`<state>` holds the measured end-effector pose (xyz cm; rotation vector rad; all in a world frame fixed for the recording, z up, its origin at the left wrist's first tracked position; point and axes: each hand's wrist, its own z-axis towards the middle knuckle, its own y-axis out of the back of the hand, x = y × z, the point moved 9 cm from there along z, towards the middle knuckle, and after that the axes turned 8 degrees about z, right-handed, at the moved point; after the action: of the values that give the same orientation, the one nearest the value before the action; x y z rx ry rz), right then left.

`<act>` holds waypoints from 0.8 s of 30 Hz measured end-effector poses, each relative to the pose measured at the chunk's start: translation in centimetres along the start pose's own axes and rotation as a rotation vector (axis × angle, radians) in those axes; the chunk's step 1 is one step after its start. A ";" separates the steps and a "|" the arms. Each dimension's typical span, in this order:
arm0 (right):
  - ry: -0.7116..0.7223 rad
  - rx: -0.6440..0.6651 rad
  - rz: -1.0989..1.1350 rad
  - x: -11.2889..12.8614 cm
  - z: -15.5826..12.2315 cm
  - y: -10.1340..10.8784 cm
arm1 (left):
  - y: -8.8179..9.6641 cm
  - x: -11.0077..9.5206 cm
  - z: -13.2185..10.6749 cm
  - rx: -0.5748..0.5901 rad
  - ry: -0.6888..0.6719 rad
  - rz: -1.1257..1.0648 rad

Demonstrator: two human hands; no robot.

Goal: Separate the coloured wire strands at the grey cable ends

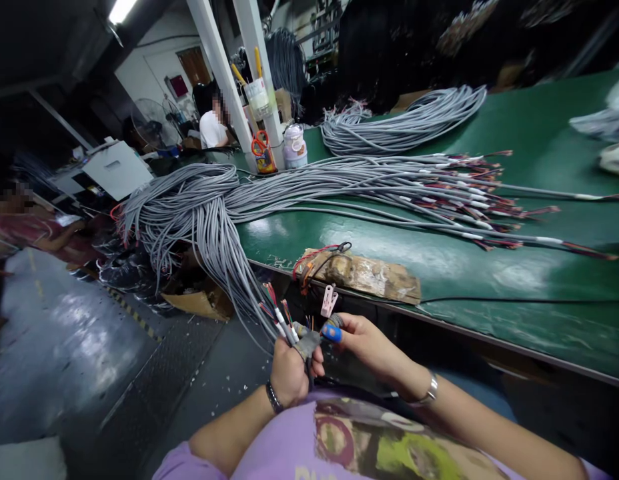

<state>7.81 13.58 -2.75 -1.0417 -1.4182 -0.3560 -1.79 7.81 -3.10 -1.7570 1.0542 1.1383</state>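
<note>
1. Grey cables (pixel 219 233) drape from a heap left of and beyond the left hand down into it; their ends carry white sleeves and thin multicoloured wires.
2. Beyond the left hand, an orange-and-black can (pixel 265 162) bears a label too small to read.
3. The left hand (pixel 291 367) is closed around several cable ends.
4. Below both hands, the shirt's (pixel 282 443) pale letters are cut off.
5. The right hand (pixel 362 339), thumb wrapped blue, pinches near the wires; whether it grips one cannot be told.

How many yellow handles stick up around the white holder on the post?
2: one yellow handle leans left near the top of the white holder; the other yellow handle stands nearly upright to its right. Shorter ones could be hidden inside.
</note>
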 end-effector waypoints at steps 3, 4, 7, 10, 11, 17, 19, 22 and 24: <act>0.005 0.033 0.053 -0.2 0.0 -0.2 | 0.2 -0.3 0.2 -0.034 -0.008 -0.080; 0.003 0.032 0.089 -0.2 0.0 0.0 | 0.2 -0.4 0.2 -0.037 -0.010 -0.102; -0.028 -0.024 0.274 -0.6 0.5 1.1 | 0.3 -0.5 0.4 -0.043 0.002 -0.133; -0.093 -0.075 0.416 -1.1 1.3 1.8 | 0.3 -0.6 0.4 -0.055 0.012 -0.135; -0.104 -0.066 0.424 -1.1 1.6 1.7 | 0.3 -0.6 0.4 -0.055 0.013 -0.132; 0.183 -0.133 0.107 1.7 2.5 1.8 | -0.3 -0.7 0.5 -0.042 0.016 -0.134; 0.290 -0.231 -0.018 2.6 2.1 2.3 | -0.3 -0.7 0.6 -0.047 0.023 -0.130; 0.239 -0.195 0.115 1.7 2.4 2.0 | -0.4 -0.6 0.8 -0.053 0.037 -0.122; 0.119 -0.115 0.336 0.4 2.9 1.3 | -0.4 -0.5 1.0 -0.054 0.039 -0.125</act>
<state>7.04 16.67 -3.34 -1.3078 -1.1026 -0.2507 -1.80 8.97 -2.83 -1.8671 0.9299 1.0679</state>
